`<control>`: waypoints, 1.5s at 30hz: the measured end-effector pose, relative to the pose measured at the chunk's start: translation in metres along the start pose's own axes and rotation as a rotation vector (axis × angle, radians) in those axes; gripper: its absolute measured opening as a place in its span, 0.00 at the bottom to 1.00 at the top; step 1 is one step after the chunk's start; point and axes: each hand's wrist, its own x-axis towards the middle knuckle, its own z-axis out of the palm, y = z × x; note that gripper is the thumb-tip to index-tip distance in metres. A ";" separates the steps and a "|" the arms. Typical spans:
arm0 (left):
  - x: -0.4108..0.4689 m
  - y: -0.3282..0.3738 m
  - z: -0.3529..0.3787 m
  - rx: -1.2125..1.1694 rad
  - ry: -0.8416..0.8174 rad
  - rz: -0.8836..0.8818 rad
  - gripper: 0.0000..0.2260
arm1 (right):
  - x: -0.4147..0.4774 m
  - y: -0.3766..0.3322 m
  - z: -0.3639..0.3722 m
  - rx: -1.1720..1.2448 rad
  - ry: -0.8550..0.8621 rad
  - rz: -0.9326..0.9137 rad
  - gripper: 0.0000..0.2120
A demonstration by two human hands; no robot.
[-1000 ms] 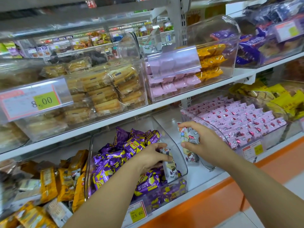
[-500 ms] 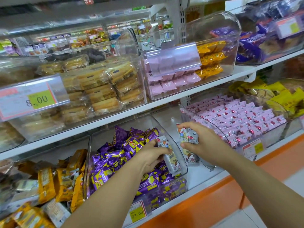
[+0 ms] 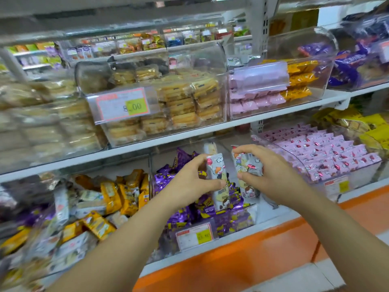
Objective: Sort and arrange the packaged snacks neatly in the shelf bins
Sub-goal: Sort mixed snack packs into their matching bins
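A shop aisle: white shelves (image 3: 189,135) hold clear bins of wrapped snacks above an orange base (image 3: 231,256), and much of the left side is blurred. Both bare forearms reach in from six o'clock and meet just below the middle of the view, in front of the lower shelf. The left hand (image 3: 189,180) is turned thumb-inward, its fingers curled over the top and its thumb pressed on the front of the left pack (image 3: 216,167), a slim white wrapper with cartoon print, held upright. The right hand (image 3: 271,173) mirrors it at three o'clock of the left: fingers hooked over the top edge and thumb clamped on the face of the right pack (image 3: 247,165), which bears the same print and tilts a little. The two packs stand just beside each other with a narrow gap between them, and the hands do not touch. Whether the right hand holds more than one pack cannot be told. Both packs are held over the bin (image 3: 150,175) of purple packs (image 3: 181,218), whose price tag (image 3: 194,233) sits at six o'clock of the hands. At three o'clock lie neat rows of pink packs (image 3: 328,148); at nine o'clock is a loose heap of yellow packs (image 3: 124,192). At twelve o'clock, on the shelf above, sit stacked biscuits (image 3: 185,102).
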 end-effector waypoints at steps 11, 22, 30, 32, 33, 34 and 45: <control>-0.140 -0.014 -0.109 0.085 0.020 -0.072 0.20 | 0.009 -0.134 0.093 0.145 -0.204 -0.175 0.20; -0.264 -0.084 -0.238 -0.061 0.532 -0.182 0.14 | 0.042 -0.268 0.249 0.409 -0.382 -0.275 0.19; -0.289 -0.143 -0.302 0.266 0.806 -0.162 0.15 | 0.061 -0.329 0.341 0.371 -0.416 -0.448 0.17; -0.291 -0.166 -0.311 0.393 0.751 -0.222 0.14 | 0.065 -0.328 0.359 0.262 -0.442 -0.459 0.18; -0.292 -0.176 -0.314 0.482 0.700 -0.270 0.16 | 0.067 -0.326 0.366 0.179 -0.466 -0.455 0.18; -0.294 -0.185 -0.317 0.573 0.626 -0.318 0.17 | 0.069 -0.324 0.371 0.077 -0.491 -0.450 0.17; -0.291 -0.196 -0.325 0.542 0.066 -0.414 0.23 | 0.082 -0.302 0.353 -0.436 -0.555 -0.469 0.12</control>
